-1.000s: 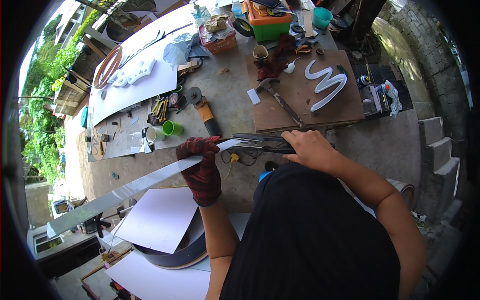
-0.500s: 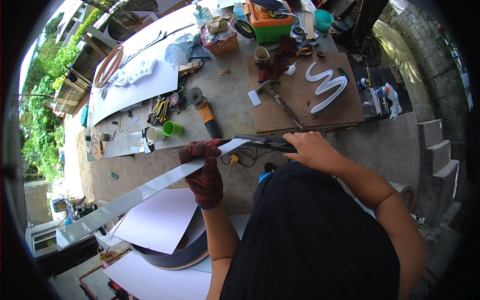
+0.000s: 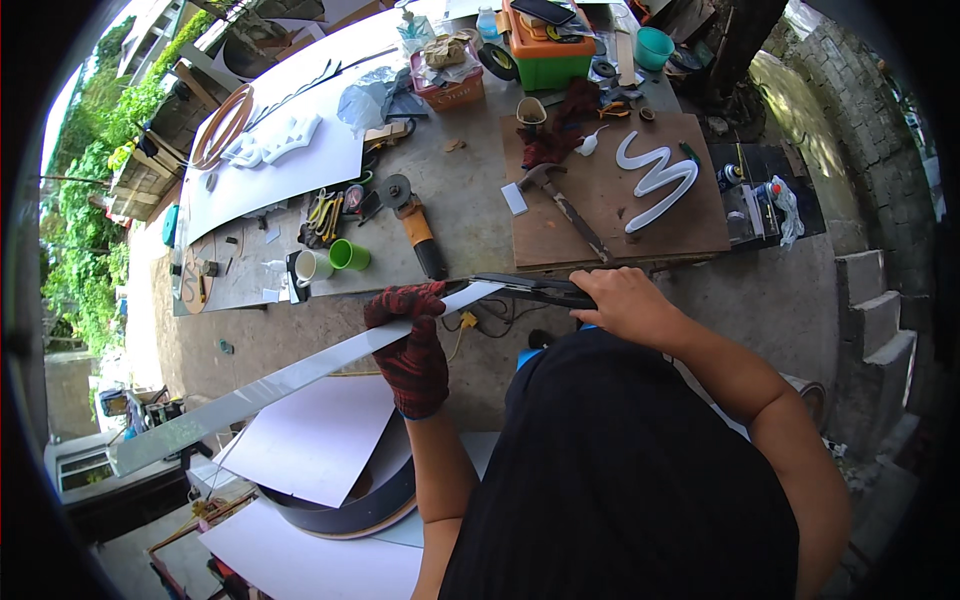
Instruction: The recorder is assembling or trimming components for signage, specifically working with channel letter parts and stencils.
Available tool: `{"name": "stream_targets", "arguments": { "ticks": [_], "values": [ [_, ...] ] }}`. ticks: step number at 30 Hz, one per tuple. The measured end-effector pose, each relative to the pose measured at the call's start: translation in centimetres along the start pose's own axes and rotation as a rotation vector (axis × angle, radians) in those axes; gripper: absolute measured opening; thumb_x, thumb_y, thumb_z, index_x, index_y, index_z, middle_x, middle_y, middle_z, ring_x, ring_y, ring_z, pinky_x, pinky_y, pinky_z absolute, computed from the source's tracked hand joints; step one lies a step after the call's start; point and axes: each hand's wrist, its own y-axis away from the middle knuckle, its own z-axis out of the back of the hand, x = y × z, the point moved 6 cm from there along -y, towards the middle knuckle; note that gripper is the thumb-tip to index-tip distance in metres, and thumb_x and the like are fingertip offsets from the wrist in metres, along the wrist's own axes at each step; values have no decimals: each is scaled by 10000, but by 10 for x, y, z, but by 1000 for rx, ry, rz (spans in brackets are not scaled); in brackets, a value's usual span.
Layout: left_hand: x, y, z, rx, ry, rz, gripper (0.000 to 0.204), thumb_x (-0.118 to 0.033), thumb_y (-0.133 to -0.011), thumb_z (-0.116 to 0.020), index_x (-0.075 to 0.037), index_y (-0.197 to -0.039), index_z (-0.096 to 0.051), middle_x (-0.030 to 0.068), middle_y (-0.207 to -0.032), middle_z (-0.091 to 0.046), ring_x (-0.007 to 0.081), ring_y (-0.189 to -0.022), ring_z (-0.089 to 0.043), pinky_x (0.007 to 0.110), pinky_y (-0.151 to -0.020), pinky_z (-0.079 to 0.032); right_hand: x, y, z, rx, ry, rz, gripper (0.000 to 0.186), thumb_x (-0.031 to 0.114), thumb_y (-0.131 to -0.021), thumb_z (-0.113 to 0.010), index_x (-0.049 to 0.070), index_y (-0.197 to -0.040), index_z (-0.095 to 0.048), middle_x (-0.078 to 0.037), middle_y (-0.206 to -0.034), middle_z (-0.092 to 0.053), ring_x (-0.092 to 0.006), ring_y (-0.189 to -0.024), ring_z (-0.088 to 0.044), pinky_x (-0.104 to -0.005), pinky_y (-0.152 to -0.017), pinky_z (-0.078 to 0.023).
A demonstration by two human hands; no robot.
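My left hand [image 3: 410, 340], in a red and black glove, is closed around a long, flat white strip [image 3: 260, 393] near its upper end. The strip slants down to the lower left. With its bare fingers wrapped round the handles, my right hand [image 3: 627, 305] holds a black plier-like hand tool [image 3: 540, 287]. The tool's jaws meet the strip's upper end just beyond my gloved hand; whether they press on it I cannot tell. On a brown board [image 3: 560, 235] ahead lie a claw hammer [image 3: 567, 212] and a white zigzag-shaped piece [image 3: 660, 180].
An angle grinder [image 3: 415, 228], a green cup [image 3: 349, 255] and a white cup [image 3: 313, 267] are on the grey table [image 3: 465, 180]. White sheets [image 3: 310, 440] lie below my left arm. An orange and green box [image 3: 548, 50] stands at the back. Concrete steps [image 3: 865, 300] rise at right.
The view has shifted slightly. Both hands keep their holds on the strip and the plier-like tool, and the tool's jaws stay at the strip's upper end.
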Motion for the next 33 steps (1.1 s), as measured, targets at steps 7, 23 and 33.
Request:
{"name": "stream_targets", "arguments": {
  "ticks": [7, 23, 33],
  "values": [
    [-3, -4, 1, 37, 8, -31, 320, -214, -889, -727, -101, -1109, -524, 52, -937, -603, 186, -900, -614, 515, -1016, -454, 9, -2, 0, 34, 14, -5, 388, 337, -873, -708, 53, -1102, -578, -143, -951, -671, -341, -923, -681, -447, -822, -537],
    [-9, -1, 1, 60, 59, -27, 337, -187, -881, -734, -94, -1113, -509, 44, -939, -566, 196, -883, -606, 521, -1010, -449, 5, -3, -10, 55, -50, -91, 472, 383, -877, -700, 72, -1191, -534, -175, -1016, -649, -381, -947, -666, -466, -861, -521],
    [-9, -3, 4, 38, 41, -46, 346, -215, -879, -740, -89, -1099, -504, 39, -934, -560, 190, -872, -604, 499, -996, -455, 12, -1, -10, 61, 21, -83, 482, 396, -866, -708, 78, -1183, -532, -183, -990, -641, -383, -932, -669, -468, -839, -527]
  ]
}}
